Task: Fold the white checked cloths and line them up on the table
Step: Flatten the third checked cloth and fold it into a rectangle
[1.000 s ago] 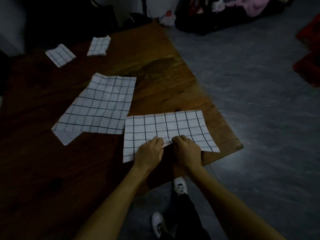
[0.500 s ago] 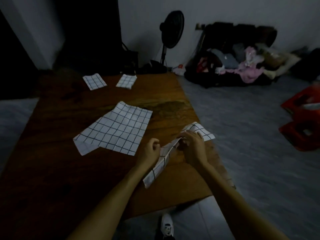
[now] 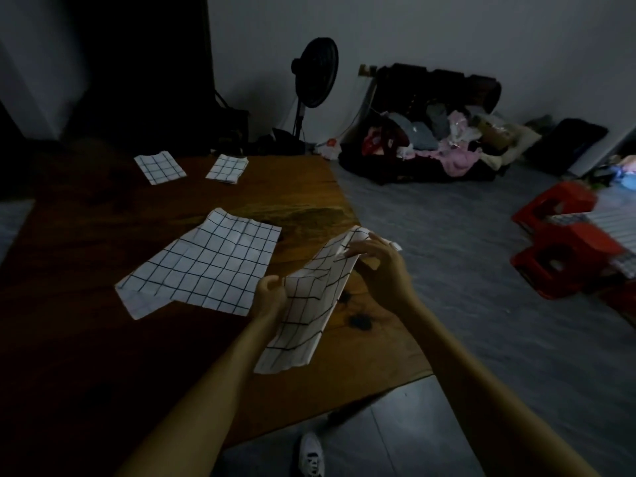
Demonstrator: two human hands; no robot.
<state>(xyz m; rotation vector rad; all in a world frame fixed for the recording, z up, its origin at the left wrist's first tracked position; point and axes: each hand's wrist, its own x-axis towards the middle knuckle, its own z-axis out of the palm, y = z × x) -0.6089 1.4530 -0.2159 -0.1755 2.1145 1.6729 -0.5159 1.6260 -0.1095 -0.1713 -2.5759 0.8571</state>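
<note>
Both hands hold one white checked cloth (image 3: 311,304) lifted above the right part of the wooden table (image 3: 86,287). My left hand (image 3: 270,296) grips its left edge near the middle. My right hand (image 3: 377,261) pinches its far upper corner, and the lower end hangs loose. A second checked cloth (image 3: 206,266) lies spread flat to the left, one corner turned under. Two small folded checked cloths (image 3: 160,166) (image 3: 228,168) lie side by side at the table's far end.
A standing fan (image 3: 315,84) is behind the table's far end. A pile of clothes and bags (image 3: 440,146) lies on the grey floor against the wall. Red plastic stools (image 3: 564,242) stand at the right. My shoe (image 3: 311,454) shows below the table's near edge.
The cloth lay flat at the table's near corner with both hands pinching its near edge; it has since been lifted off the table and hangs between them. The view has tilted up.
</note>
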